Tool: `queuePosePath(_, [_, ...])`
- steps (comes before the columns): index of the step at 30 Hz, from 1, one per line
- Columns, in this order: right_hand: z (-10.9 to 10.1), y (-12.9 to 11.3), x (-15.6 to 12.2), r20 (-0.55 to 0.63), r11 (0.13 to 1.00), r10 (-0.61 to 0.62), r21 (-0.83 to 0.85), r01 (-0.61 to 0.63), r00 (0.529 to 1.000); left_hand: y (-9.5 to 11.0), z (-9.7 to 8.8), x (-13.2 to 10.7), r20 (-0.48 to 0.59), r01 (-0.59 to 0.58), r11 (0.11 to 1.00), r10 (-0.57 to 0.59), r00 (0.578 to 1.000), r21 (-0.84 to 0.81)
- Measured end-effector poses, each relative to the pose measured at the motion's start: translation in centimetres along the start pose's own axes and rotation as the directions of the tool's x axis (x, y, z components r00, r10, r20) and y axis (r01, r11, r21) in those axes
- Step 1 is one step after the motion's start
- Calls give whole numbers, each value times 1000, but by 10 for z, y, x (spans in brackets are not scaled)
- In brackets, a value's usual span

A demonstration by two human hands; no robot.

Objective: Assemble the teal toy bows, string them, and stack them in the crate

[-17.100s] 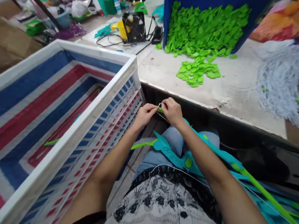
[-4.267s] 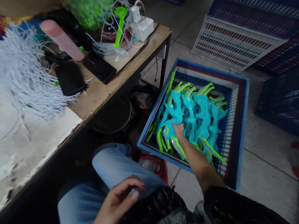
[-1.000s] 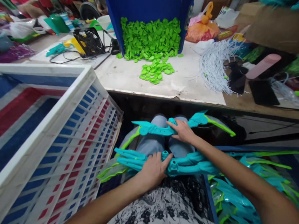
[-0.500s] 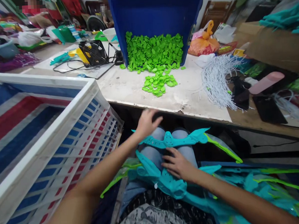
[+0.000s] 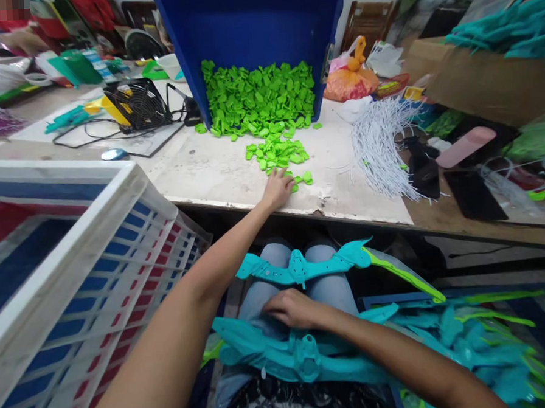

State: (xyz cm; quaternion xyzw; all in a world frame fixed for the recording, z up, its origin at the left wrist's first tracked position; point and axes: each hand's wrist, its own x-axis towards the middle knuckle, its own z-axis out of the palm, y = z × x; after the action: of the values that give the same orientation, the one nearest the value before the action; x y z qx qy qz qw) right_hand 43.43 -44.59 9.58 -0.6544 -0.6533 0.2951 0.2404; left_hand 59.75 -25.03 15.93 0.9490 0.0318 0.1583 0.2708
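My left hand is at the table's front edge, fingers bent down and slightly apart over a few small green plastic pieces. My right hand hovers above my lap with its fingers drawn together; whatever may lie between them is hidden. Beyond it, across my knees, lies a teal plastic toy-bow-like part with a lime-green limb at its right end. Closer to my body, more teal parts rest on my lap, partly behind my right forearm.
A blue bin tipped toward me spills green pieces onto the table. White ties lie to the right, a small fan to the left. A white crate stands left; teal-and-green parts pile up right.
My left hand has moved forward from above my knees to the green pieces on the table. My right hand's spread fingers have drawn together. The camera view has shifted slightly.
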Motion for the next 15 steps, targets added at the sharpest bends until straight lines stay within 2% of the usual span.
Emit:
queuePosePath(2, [-22, -5, -5, -89, 1000, -19, -2, 18, 996, 1, -7, -3, -103, 10, 983, -29, 994, -181])
queuePosePath(3, [-36, -8, -9, -149, 999, -32, -17, 30, 988, 4, -11, -6, -154, 40, 949, -92, 984, -314])
queuePosePath(4, [-51, -12, -14, -233, 999, -37, -29, 32, 972, 10, -15, -10, -174, 80, 877, -182, 968, -474])
queuePosePath(5, [-66, -15, -18, -350, 999, -25, -35, 13, 936, 19, -19, -15, -144, 125, 757, -279, 949, -641])
queuePosePath(6, [-83, -16, -22, -492, 999, 8, -38, -31, 870, 29, -23, -22, -63, 176, 589, -361, 930, -789])
queuePosePath(7, [-98, -17, -25, -636, 994, 53, -39, -100, 770, 41, -26, -29, 51, 227, 392, -411, 910, -891])
queuePosePath(9, [-126, -14, -30, -846, 963, 116, -33, -269, 521, 66, -30, -45, 264, 307, 33, -425, 866, -951])
queuePosePath(10, [-136, -11, -31, -897, 941, 119, -35, -337, 425, 78, -30, -54, 331, 324, -90, -420, 845, -942])
queuePosePath(11, [-143, -7, -31, -922, 923, 111, -43, -383, 371, 89, -28, -63, 372, 326, -178, -423, 827, -928])
queuePosePath(13, [-149, 0, -30, -931, 908, 102, -57, -414, 350, 106, -23, -79, 402, 298, -285, -449, 798, -911])
queuePosePath(15, [-146, 6, -28, -924, 907, 111, -57, -418, 367, 116, -16, -94, 426, 272, -366, -458, 780, -890])
